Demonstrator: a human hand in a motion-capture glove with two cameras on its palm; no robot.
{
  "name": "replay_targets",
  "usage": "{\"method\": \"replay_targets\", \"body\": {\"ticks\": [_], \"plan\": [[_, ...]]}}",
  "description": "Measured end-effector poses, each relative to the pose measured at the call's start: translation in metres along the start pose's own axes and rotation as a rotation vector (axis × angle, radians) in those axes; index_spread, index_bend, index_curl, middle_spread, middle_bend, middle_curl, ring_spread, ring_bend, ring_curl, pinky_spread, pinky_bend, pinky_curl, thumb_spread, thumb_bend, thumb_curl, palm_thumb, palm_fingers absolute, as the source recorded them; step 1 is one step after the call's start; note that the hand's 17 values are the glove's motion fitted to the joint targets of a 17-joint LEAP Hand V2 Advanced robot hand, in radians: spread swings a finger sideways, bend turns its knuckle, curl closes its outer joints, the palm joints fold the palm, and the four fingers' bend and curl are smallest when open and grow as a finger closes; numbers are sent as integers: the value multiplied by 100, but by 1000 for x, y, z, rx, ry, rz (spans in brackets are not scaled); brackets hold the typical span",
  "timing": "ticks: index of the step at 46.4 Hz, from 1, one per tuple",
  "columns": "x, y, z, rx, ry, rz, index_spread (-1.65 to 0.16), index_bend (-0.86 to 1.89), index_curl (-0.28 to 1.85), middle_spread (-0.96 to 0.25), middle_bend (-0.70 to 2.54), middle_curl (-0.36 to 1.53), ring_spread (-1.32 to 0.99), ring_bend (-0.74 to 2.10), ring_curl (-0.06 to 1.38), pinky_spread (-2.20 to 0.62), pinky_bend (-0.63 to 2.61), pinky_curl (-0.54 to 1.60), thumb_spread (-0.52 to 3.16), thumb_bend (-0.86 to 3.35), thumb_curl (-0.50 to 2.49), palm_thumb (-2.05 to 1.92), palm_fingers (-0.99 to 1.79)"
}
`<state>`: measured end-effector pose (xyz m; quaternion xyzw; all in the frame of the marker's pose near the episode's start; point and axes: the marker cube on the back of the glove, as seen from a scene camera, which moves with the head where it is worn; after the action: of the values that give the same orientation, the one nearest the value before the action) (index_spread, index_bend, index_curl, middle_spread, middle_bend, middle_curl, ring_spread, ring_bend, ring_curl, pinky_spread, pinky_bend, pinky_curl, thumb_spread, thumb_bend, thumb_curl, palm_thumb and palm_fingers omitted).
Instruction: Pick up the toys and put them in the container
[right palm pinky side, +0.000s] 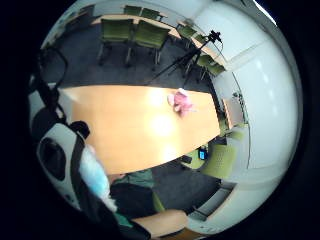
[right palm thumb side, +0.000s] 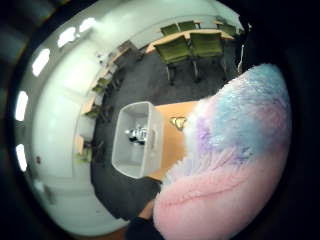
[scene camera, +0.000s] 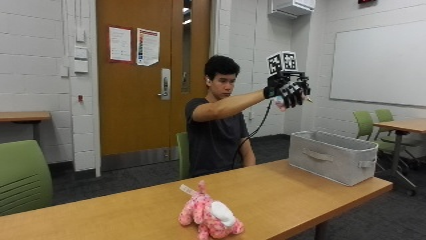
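Currently, outside view: gloved right hand (scene camera: 287, 92) is raised high above the grey container (scene camera: 333, 156), fingers (scene camera: 293, 96) curled round a pastel plush toy (scene camera: 281, 103); transport step, and release over the bin looks next. Thumb-side palm view: plush fills the frame, container below holds a small toy (right palm thumb side: 137, 134). Little-finger palm view: pink plush (right palm pinky side: 181, 101) remains on the wooden surface (right palm pinky side: 125, 130), green chairs (right palm pinky side: 135, 32) behind.

wooden table (scene camera: 279, 192), green chairs (scene camera: 23, 175), whiteboard (scene camera: 379, 62)

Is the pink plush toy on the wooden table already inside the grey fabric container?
No, the pink plush toy lies on the wooden table, apart from the grey fabric container at the table's other end.
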<state>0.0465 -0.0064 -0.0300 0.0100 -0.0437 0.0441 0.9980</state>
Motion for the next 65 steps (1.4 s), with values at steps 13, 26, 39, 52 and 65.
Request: {"method": "replay_targets", "body": {"ticks": [13, 26, 39, 52, 65], "plan": [[-113, -38, 23, -47, -113, -257, -36, 9, 3, -50, 63, 67, -42, 119, 49, -46, 91, 36, 68, 14, 86, 71, 102], [-218, -23, 39, -57, -201, -474, -38, 12, -1, -50, 59, 70, -42, 118, 48, -46, 88, 36, 68, 11, 92, 72, 104], [-229, -32, 73, -187, -2, -323, -38, 6, -2, -49, 50, 71, -43, 116, 47, -43, 93, 39, 77, 1, 92, 60, 90], [-186, -33, 68, -168, -99, -476, -28, 12, 9, -7, 13, 49, -11, 59, 27, -11, 124, 43, 96, -10, 55, -9, -19], [-133, -1, 52, -137, -98, -567, -29, 13, 15, -2, 17, 43, -6, 49, 24, -4, 111, 37, 97, -9, 40, -11, -14]]}}
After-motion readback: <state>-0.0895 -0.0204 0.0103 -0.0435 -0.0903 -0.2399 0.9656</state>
